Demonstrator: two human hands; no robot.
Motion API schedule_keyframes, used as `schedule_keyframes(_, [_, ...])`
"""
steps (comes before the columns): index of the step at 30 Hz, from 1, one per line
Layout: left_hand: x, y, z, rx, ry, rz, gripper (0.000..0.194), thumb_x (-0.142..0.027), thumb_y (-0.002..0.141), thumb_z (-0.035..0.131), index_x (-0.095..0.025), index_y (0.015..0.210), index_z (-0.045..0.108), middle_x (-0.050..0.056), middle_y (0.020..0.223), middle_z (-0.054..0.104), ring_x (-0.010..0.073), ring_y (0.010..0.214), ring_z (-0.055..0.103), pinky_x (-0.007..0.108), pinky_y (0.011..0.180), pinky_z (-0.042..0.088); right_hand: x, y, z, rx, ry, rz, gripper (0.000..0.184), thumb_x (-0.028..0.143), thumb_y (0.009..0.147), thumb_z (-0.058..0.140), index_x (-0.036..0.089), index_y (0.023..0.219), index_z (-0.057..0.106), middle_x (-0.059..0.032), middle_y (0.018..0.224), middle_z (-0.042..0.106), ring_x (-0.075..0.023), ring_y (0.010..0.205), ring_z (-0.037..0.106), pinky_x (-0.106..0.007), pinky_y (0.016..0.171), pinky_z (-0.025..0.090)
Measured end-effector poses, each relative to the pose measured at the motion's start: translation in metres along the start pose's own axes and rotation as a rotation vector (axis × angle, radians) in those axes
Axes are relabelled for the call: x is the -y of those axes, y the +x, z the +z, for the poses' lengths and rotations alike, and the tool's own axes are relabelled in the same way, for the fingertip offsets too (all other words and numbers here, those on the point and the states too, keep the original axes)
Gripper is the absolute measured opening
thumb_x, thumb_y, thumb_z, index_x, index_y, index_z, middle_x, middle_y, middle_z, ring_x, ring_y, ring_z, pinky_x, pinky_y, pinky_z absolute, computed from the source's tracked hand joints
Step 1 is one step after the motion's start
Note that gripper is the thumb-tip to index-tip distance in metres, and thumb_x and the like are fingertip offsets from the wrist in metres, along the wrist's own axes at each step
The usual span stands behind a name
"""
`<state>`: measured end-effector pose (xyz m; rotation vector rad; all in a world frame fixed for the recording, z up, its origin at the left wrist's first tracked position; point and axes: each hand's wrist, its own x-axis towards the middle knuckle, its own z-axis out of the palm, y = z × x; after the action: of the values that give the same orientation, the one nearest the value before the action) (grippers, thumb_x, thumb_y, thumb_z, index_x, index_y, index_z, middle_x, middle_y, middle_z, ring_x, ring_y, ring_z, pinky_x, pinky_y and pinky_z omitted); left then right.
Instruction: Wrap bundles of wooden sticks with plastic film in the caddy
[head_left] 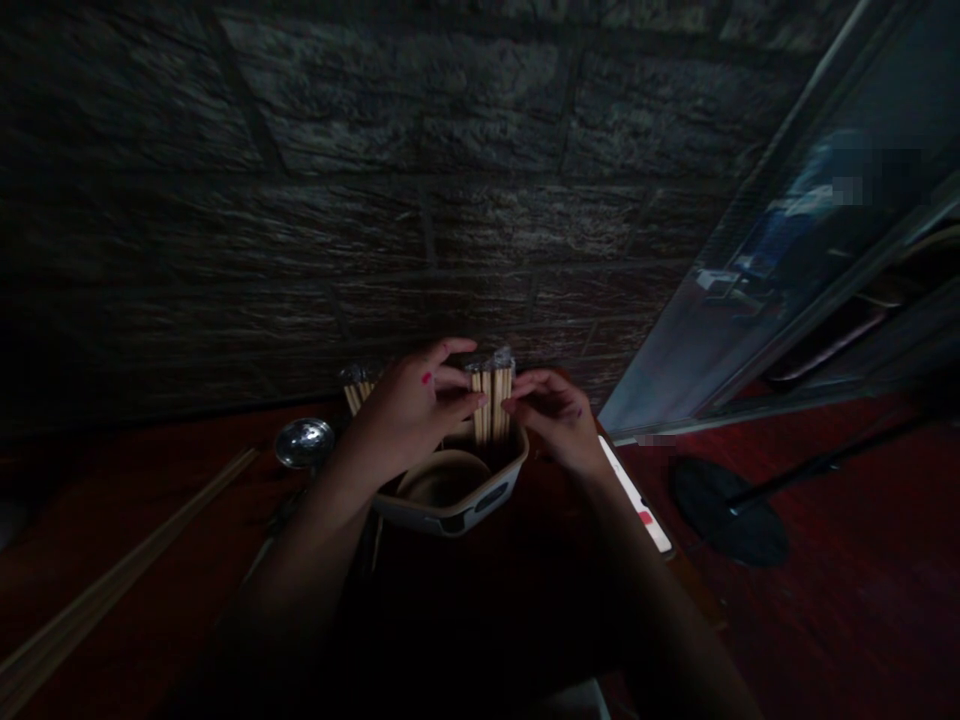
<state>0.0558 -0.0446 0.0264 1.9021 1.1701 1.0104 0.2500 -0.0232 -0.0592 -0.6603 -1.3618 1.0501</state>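
Observation:
Upright wooden chopsticks [492,408] with clear plastic at their tops stand in the back right of a light-coloured container [491,505]. From the left, my left hand [412,405] has its thumb and fingers closed on them, its index finger stretched above. My right hand [555,412] pinches the right edge of the same bundle between thumb and fingers. More wrapped chopsticks [354,390] show behind my left wrist. A round bowl-like piece [442,478] sits in the front of the container. My left forearm hides the container's left side.
A shiny metal ladle [304,442] and long thin wooden sticks [150,560] lie to the left on the reddish table [187,470]. A white phone-like slab [634,495] is at the right edge. Behind rises a stone-block wall [480,230]; a round black stand base [727,510] is on the right.

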Motion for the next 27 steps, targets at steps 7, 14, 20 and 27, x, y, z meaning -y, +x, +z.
schedule_keyframes(7, [-0.0007, 0.0018, 0.0012, 0.017, 0.004, 0.002, 0.031, -0.026, 0.079, 0.069, -0.017, 0.107, 0.059, 0.008, 0.093, 0.077, 0.0221, 0.085, 0.074, 0.03, 0.073, 0.056, 0.0008, -0.001, -0.0001, 0.001, -0.029, -0.015, 0.021, 0.022, 0.072, 0.079, 0.025, 0.091, 0.071, 0.0015, 0.086, 0.071, -0.0128, 0.082, 0.066, -0.029, 0.083, 0.054])
schedule_keyframes(14, [-0.0005, 0.0035, 0.0026, 0.031, 0.055, 0.037, 0.019, -0.023, 0.08, 0.067, -0.016, 0.097, 0.063, 0.006, 0.094, 0.076, 0.0209, 0.089, 0.073, 0.03, 0.078, 0.056, -0.0002, -0.0019, -0.0006, 0.02, -0.024, -0.01, 0.022, 0.02, 0.073, 0.079, 0.026, 0.093, 0.071, 0.0017, 0.087, 0.071, -0.0124, 0.082, 0.066, -0.028, 0.082, 0.053])
schedule_keyframes(20, [0.0012, 0.0046, 0.004, 0.051, 0.023, 0.032, 0.016, -0.024, 0.081, 0.065, -0.015, 0.094, 0.066, 0.007, 0.094, 0.076, 0.0209, 0.089, 0.073, 0.03, 0.079, 0.057, 0.0012, -0.001, 0.001, 0.045, -0.002, -0.023, 0.023, 0.018, 0.072, 0.079, 0.027, 0.092, 0.071, 0.0023, 0.087, 0.071, -0.0117, 0.083, 0.065, -0.027, 0.083, 0.052])
schedule_keyframes(27, [-0.0003, 0.0043, 0.005, 0.055, -0.026, 0.001, 0.015, -0.024, 0.081, 0.066, -0.014, 0.093, 0.067, 0.007, 0.094, 0.076, 0.02, 0.088, 0.073, 0.03, 0.079, 0.058, 0.0008, -0.0012, 0.0007, 0.042, -0.037, -0.033, 0.021, 0.021, 0.073, 0.079, 0.025, 0.092, 0.07, 0.0007, 0.09, 0.071, -0.0133, 0.086, 0.066, -0.029, 0.085, 0.052])
